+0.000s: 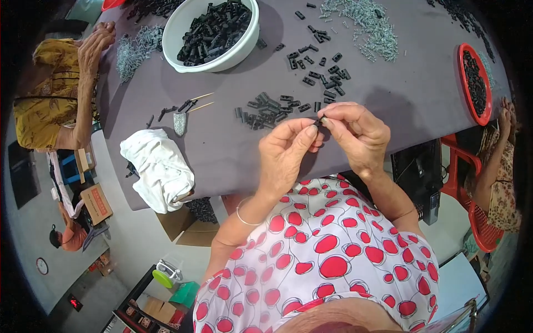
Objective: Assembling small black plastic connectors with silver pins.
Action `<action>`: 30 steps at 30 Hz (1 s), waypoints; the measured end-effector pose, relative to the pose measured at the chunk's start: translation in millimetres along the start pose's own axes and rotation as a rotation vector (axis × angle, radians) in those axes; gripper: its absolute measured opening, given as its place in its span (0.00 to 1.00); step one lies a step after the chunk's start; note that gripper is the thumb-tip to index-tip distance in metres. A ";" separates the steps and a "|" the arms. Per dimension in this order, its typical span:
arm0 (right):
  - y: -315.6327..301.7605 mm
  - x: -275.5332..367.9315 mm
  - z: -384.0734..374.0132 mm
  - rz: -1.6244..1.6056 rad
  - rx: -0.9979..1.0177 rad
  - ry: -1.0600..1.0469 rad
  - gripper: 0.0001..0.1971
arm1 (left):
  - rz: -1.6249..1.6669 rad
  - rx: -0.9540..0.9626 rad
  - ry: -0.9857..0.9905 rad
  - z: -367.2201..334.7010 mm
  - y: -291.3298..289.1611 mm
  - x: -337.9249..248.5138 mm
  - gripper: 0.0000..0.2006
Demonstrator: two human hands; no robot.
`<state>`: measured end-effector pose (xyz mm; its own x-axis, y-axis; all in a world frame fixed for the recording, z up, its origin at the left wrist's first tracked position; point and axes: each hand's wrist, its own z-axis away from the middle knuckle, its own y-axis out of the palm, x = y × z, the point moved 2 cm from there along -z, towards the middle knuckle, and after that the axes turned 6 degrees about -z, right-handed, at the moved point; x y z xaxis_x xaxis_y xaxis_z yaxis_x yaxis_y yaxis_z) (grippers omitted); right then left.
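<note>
Close together over the table's near edge, my left hand [290, 145] and my right hand [358, 135] pinch a small black plastic part [318, 122] between thumbs and fingertips. Most of that part is hidden by the fingers. Just left of my hands lies a pile of small black plastic pieces [265, 108]. More black rectangular pieces [333, 77] are scattered on the table beyond my fingertips. A heap of small metal springs [369, 28] is spread at the far side.
A white basin [252, 41] full of black parts stands at the far left. A white cloth [158, 166] lies at the table's left corner, near thin wooden sticks [201, 106]. A red tray [487, 94] holds black pieces at right. Other people sit at both sides.
</note>
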<state>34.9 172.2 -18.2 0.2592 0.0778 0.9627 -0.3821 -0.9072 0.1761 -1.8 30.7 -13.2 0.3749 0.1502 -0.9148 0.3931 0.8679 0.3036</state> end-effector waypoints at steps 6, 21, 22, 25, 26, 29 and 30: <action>-3.5 -4.2 1.2 -0.036 0.061 0.048 0.07 | -0.046 -0.006 -0.020 1.2 -2.3 0.7 0.09; -1.8 -12.1 9.7 -0.149 -0.032 0.178 0.07 | -0.327 -0.123 0.162 4.8 3.8 9.1 0.07; -0.9 -11.9 10.1 -0.145 -0.046 0.160 0.06 | -0.328 -0.122 0.162 4.6 4.6 10.5 0.07; 1.4 -11.4 9.9 -0.111 -0.061 0.153 0.06 | -0.292 -0.150 0.181 3.4 3.9 14.6 0.07; 1.4 -10.9 10.0 -0.081 -0.065 0.162 0.06 | -0.331 -0.164 0.210 3.1 3.8 15.1 0.06; 2.2 -10.4 9.9 -0.049 -0.052 0.158 0.05 | -0.406 -0.188 0.241 2.6 2.5 15.2 0.06; 2.5 -10.5 9.8 -0.050 -0.051 0.159 0.05 | -0.444 -0.197 0.245 2.5 1.8 14.9 0.06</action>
<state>40.0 165.0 -29.8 0.1372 0.1904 0.9721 -0.4178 -0.8787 0.2310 6.6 33.3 -25.6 -0.0072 -0.1657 -0.9861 0.2957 0.9417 -0.1604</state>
